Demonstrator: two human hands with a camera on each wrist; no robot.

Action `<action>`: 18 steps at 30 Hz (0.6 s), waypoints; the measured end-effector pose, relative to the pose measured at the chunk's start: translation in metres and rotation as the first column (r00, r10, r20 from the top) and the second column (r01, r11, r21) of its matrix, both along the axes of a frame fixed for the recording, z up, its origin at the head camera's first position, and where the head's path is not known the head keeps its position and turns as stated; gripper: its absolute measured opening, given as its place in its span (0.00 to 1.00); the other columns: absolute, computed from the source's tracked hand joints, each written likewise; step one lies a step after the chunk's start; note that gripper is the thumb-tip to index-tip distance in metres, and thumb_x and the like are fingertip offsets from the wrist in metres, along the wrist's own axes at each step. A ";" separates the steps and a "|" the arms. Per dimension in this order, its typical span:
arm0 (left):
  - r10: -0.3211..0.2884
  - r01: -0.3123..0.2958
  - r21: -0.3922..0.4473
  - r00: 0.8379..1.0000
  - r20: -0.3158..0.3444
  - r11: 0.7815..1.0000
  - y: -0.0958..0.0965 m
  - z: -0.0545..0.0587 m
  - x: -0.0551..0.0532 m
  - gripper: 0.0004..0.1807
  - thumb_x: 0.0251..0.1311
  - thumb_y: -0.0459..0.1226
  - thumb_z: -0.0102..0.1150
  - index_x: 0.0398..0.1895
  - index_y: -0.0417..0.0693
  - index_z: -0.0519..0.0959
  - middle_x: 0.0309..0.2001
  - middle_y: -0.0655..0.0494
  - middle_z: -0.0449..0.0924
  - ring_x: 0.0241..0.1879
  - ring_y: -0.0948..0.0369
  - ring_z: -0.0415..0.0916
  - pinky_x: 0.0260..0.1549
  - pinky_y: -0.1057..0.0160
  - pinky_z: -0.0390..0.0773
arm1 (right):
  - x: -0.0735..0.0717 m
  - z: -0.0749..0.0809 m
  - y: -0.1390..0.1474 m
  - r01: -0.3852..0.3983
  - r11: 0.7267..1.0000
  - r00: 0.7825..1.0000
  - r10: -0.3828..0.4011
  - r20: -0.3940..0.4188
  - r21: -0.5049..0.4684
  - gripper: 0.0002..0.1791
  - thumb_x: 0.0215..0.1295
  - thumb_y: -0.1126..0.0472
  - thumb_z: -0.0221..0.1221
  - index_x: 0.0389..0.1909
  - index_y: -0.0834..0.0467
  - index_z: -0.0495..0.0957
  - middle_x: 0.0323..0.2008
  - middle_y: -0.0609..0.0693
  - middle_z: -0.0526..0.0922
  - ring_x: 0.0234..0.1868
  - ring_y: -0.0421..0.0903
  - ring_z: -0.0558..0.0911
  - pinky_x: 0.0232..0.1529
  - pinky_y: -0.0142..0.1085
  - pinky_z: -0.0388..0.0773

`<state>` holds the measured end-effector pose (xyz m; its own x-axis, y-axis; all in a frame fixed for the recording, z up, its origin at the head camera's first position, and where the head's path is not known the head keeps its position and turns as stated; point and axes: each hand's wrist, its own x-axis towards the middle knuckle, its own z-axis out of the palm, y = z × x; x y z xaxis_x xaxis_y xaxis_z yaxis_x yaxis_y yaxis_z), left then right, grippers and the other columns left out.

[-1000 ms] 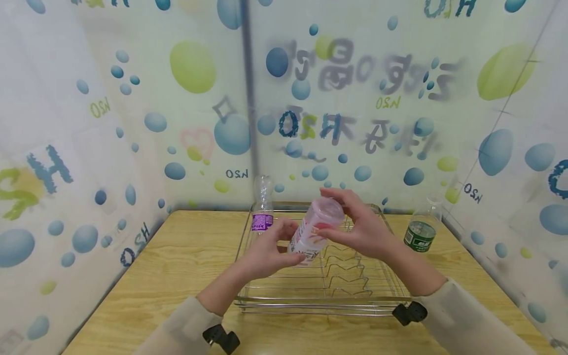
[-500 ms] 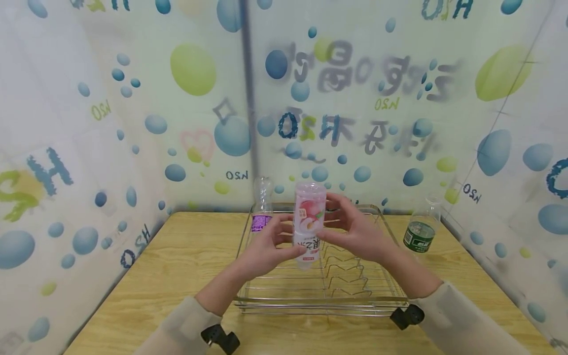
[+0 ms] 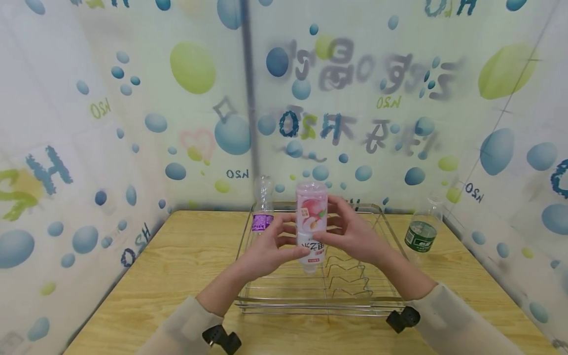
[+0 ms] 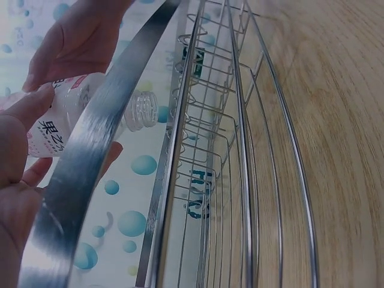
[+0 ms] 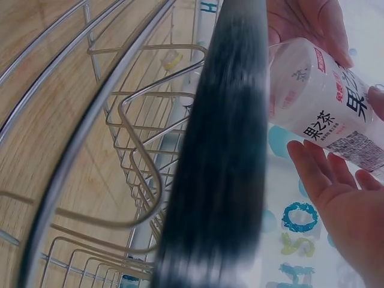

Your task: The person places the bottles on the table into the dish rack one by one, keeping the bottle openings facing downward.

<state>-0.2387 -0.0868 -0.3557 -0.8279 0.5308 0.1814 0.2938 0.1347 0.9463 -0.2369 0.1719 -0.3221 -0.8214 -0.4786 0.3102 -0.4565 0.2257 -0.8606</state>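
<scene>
A clear plastic bottle (image 3: 313, 212) with a pink-and-white peach label is held neck down above a wire dish rack (image 3: 324, 300). My left hand (image 3: 265, 250) grips it low on its left side, with the thumb across the front. From the right, my right hand (image 3: 358, 237) holds it around the middle. The uncapped threaded neck (image 4: 143, 111) shows in the left wrist view. In the right wrist view, the rack's metal rim (image 5: 216, 144) passes in front of part of the bottle's label (image 5: 342, 114).
A clear bottle with a purple label (image 3: 263, 221) stands at the rack's back left corner. Right of the rack, a clear bottle with a green label (image 3: 420, 235) stands on the wooden table (image 3: 186, 246). A patterned curtain (image 3: 195, 128) encloses the table's back and sides.
The peach-label bottle has swung from a tilt, base toward the right, to nearly vertical, neck down. My right hand has moved from near its base down to its side.
</scene>
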 end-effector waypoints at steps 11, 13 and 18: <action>-0.008 0.008 -0.016 1.000 -0.023 1.000 -0.003 0.000 0.002 0.38 0.73 0.41 0.73 0.80 0.63 0.63 0.71 0.48 0.74 0.65 0.49 0.79 0.64 0.47 0.86 | 0.000 -0.003 -0.003 -0.010 1.000 1.000 0.010 -0.001 -0.025 0.46 0.74 0.63 0.71 0.84 0.51 0.56 0.67 0.61 0.72 0.60 0.57 0.83 0.58 0.39 0.89; -0.016 0.015 -0.014 0.999 -0.034 1.000 -0.007 0.000 0.003 0.38 0.73 0.41 0.72 0.81 0.61 0.63 0.72 0.46 0.74 0.66 0.47 0.79 0.64 0.46 0.86 | 0.001 -0.003 -0.003 -0.007 1.000 1.000 0.007 -0.006 -0.028 0.46 0.73 0.64 0.71 0.84 0.51 0.56 0.67 0.61 0.72 0.60 0.57 0.83 0.57 0.39 0.90; 0.025 -0.027 -0.032 0.999 -0.049 0.999 -0.026 -0.003 0.004 0.37 0.74 0.42 0.71 0.81 0.58 0.64 0.72 0.43 0.75 0.67 0.46 0.80 0.65 0.44 0.85 | 0.001 -0.004 -0.002 0.005 1.000 1.000 -0.006 -0.023 -0.030 0.46 0.73 0.65 0.71 0.84 0.52 0.56 0.66 0.62 0.73 0.59 0.57 0.83 0.57 0.39 0.90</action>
<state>-0.2351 -0.1125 -0.3590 -0.8322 0.5155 0.2043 0.3348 0.1735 0.9262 -0.2361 0.1702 -0.3257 -0.8165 -0.4643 0.3431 -0.4749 0.2023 -0.8564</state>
